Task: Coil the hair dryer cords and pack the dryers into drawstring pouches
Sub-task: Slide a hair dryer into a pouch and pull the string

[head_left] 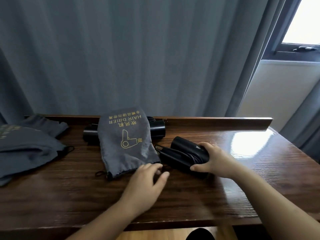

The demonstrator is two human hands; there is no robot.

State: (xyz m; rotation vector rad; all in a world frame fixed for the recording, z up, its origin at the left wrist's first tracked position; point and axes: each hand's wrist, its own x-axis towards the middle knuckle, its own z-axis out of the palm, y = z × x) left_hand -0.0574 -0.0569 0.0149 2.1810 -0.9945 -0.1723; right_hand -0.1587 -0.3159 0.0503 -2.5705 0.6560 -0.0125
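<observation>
Black folded hair dryer lying on the wooden table, right of centre, cord wound round its body. Gripped by the right hand from the right-hand end: fingers curled over the far side, thumb pressed along the near edge. Plug end of the cord sticking out to the left, just beside the pouch.

Grey drawstring pouch lying flat just left of the dryer, mouth toward the near edge, printed in gold with a dryer outline and the words HAIR DRIER, upside down from this side. Black drawstring loop trailing from its near left corner. Left hand palm-down at the pouch's mouth, fingers loosely spread and slightly blurred, fingertips touching the near hem; whether pinching the cloth, cannot tell.

Under the far end of the pouch, a second black dryer lying crosswise, one end showing at each side of the cloth, against the raised back rail of the table.

Further left, a heap of more grey pouches, folded and overlapping, well apart from the hands, one black string hanging off the heap toward the centre.

Behind the table, grey curtains hanging in long folds. At upper right, a bright window with a dark frame, white wall below it. Glare from the window on the right part of the tabletop.
</observation>
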